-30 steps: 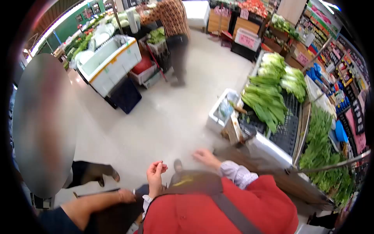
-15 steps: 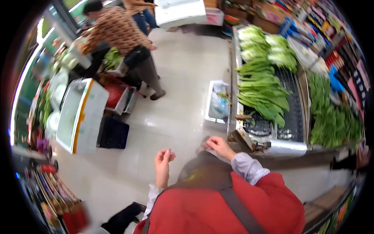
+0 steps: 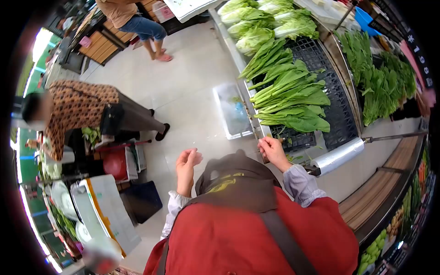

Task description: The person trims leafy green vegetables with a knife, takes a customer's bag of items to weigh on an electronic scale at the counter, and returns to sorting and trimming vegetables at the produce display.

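Note:
My left hand (image 3: 187, 170) is raised over the floor, left of my dark apron (image 3: 233, 176). Its fingers are loosely bent with a gap at the thumb, and I see nothing in it. My right hand (image 3: 273, 152) is curled closed, with nothing visible in it. It appears at the near corner of the vegetable stand; whether it touches the stand I cannot tell. Close by are bunches of leafy greens (image 3: 293, 98) on a black crate (image 3: 341, 126), and a roll of clear plastic film (image 3: 338, 156) on a rod. Pale napa cabbages (image 3: 250, 27) lie farther back.
A white bin (image 3: 223, 103) with plastic in it stands on the floor beside the stand. At left, a person in a patterned top (image 3: 82, 98) bends over produce near a foam box (image 3: 112, 215) and a dark crate (image 3: 142, 201). Another person (image 3: 142, 25) stands at the back.
My view has turned and come nearer the stand, so the greens are closer to my right hand. The person in the patterned top appears farther left. Both hands keep much the same pose.

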